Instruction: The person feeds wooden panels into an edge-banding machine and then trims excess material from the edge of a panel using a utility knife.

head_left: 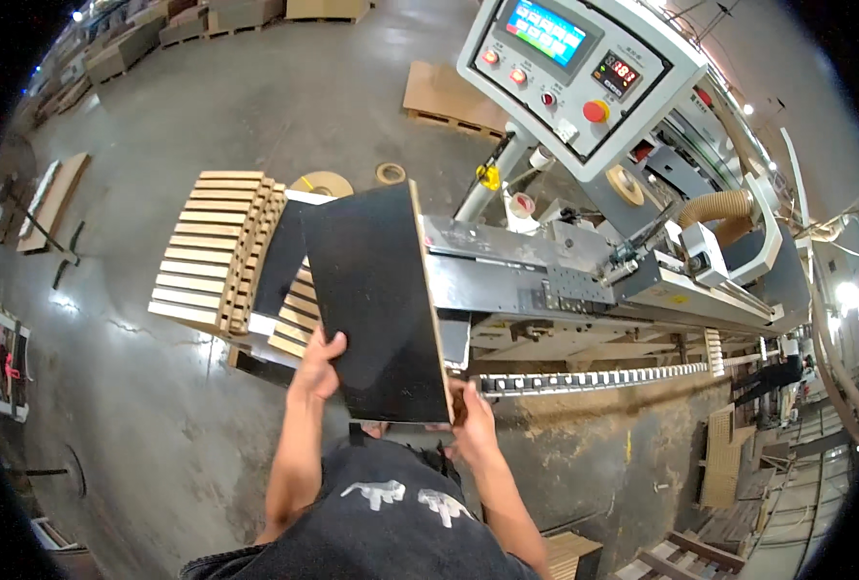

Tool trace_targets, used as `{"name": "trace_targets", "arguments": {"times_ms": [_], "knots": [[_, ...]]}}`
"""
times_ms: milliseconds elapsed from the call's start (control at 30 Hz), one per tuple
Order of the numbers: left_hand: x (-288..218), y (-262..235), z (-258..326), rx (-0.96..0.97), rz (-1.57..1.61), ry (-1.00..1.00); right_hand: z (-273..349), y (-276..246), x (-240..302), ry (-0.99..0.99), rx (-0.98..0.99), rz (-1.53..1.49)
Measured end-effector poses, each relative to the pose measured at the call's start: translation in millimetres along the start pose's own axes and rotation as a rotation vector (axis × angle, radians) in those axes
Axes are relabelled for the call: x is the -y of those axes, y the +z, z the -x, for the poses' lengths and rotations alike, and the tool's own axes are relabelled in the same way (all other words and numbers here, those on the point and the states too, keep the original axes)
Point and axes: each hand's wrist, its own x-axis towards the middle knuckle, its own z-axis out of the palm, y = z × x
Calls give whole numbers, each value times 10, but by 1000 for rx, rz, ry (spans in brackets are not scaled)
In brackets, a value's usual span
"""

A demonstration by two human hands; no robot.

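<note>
A flat black panel (369,300) with a raw wood-coloured edge is held up in front of my body, tilted, its long side pointing away from me. My left hand (320,365) grips its left edge, the thumb on the black face. Near its lower right corner, my right hand (473,420) is closed on the pale edge; some of its fingers are hidden. Behind and left of the panel stands a stack of similar boards (207,246) with light edges. The panel covers part of that stack and the near end of the machine's metal table (507,280).
A control box (584,72) with a lit screen and buttons overhangs the machine at the upper right. A roller rail (594,379) runs off to the right. Rolls of edge tape (323,184) lie beyond the stack. A pallet with a brown board (453,95) rests on the floor.
</note>
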Motion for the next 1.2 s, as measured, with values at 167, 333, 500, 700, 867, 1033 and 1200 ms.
{"name": "trace_targets", "arguments": {"times_ms": [167, 333, 500, 700, 867, 1033, 1200], "knots": [[205, 179, -250, 190, 90, 2, 3, -377, -246, 494, 413, -309], [424, 344, -476, 515, 23, -188, 22, -322, -344, 471, 457, -359], [570, 524, -685, 545, -87, -259, 162, -289, -388, 427, 302, -271], [653, 952, -604, 455, -265, -384, 237, -457, -587, -52, -357, -164], [892, 1268, -35, 55, 81, -496, 137, -906, -910, -301, -765, -269], [1173, 1423, -185, 28, 465, -517, 251, -1015, -934, -338, -994, -282], [1492, 1544, -640, -106, 499, -573, 189, -1137, -1033, -344, -1145, -148]]}}
